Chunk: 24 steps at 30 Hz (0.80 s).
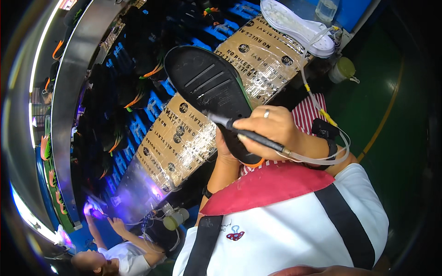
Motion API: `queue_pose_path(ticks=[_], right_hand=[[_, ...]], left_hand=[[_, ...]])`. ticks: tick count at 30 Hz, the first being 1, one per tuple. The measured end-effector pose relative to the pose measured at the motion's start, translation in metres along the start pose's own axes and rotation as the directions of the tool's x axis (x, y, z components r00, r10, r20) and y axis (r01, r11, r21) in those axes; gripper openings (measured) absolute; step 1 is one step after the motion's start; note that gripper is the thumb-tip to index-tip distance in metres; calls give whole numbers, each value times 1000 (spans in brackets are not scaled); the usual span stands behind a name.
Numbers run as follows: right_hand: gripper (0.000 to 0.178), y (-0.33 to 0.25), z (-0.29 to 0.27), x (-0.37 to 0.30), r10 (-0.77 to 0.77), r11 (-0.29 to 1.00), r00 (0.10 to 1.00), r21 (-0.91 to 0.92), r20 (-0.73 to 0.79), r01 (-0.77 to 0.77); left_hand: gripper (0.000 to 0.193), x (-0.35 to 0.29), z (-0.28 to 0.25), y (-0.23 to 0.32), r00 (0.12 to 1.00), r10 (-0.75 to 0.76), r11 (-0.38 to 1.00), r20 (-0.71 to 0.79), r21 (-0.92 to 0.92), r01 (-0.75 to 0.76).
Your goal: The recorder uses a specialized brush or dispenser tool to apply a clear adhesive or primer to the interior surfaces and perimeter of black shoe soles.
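Note:
A long black shoe sole (207, 83) with raised ribs and a green and orange edge tilts in front of me, its inner face turned up. My left hand (223, 143) grips it from below near the heel end, most of its fingers hidden behind the sole. In my right hand (271, 129) is a black-handled brush (262, 139); its pale tip, blurred by motion, is at the middle of the sole. From the brush's rear end, a clear tube (322, 161) loops past my right wrist.
A cardboard-covered bench strip (172, 138) runs beneath the sole. Beyond it, blue racks (152, 108) carry dark shoe parts. Upper right are a white sole (294, 27), a clear cup (327, 10) and a lidded jar (343, 70). Another person (133, 257) works at lower left under purple light.

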State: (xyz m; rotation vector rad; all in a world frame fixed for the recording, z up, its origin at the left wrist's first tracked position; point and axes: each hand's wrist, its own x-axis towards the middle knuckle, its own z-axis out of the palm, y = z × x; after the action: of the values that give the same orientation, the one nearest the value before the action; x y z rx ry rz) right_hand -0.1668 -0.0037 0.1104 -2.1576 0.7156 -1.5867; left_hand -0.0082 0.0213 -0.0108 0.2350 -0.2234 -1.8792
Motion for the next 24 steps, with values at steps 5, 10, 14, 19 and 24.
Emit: queue_pose_path(ticks=[5, 10, 14, 19, 24], right_hand=[[26, -1, 3, -11, 80, 997, 989, -12, 127, -80], [22, -4, -5, -8, 152, 948, 970, 249, 189, -197], [22, 5, 3, -19, 215, 957, 964, 162, 157, -240], [21, 0, 9, -22, 93, 926, 951, 325, 294, -191], [23, 4, -1, -17, 225, 943, 949, 195, 219, -269]], left_hand=[[58, 6, 0, 3, 994, 71, 997, -87, 21, -70], [71, 14, 19, 11, 997, 78, 990, 26, 114, -81], [78, 13, 13, 17, 993, 120, 977, -8, 178, -116], [81, 19, 28, 20, 989, 140, 979, -42, 154, -132], [73, 22, 16, 34, 978, 205, 968, 50, 140, -210]])
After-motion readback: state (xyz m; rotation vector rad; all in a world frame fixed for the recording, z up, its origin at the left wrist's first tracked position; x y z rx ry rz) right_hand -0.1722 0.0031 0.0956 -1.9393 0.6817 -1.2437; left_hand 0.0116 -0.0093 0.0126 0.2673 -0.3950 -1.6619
